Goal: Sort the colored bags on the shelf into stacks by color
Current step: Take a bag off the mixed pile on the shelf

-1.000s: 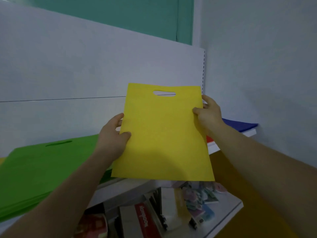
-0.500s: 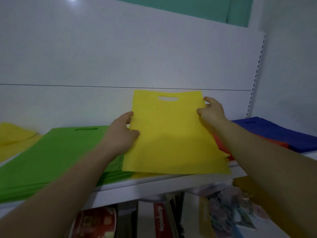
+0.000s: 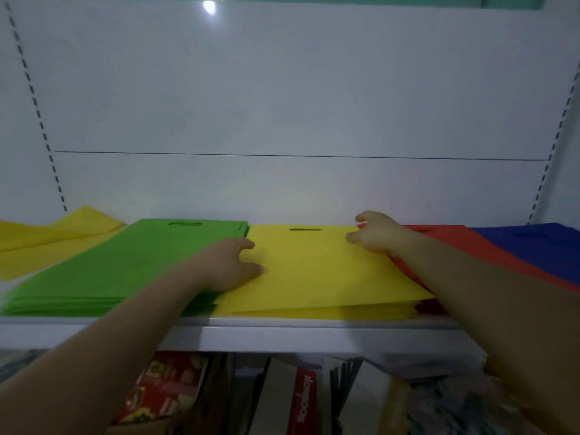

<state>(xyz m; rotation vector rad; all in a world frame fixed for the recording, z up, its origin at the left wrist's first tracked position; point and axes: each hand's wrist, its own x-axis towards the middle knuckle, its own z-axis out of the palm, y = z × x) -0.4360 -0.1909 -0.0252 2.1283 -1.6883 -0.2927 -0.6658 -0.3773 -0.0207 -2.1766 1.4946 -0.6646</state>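
We log the yellow bag (image 3: 317, 268) flat atop the yellow stack (image 3: 314, 312) on the shelf (image 3: 282, 335), with the green stack (image 3: 110, 271) against its left edge and the red stack (image 3: 464, 246) just to its right. Our left hand (image 3: 230, 266), arm stretched forward, lies on the bag's left edge, thumb and forefinger spread on top; the other fingers are hidden, so we cannot tell whether it grips. Our right hand (image 3: 375, 233) sits at the bag's far right corner, loosely curled and gripping nothing, its thumb tip touching the bag.
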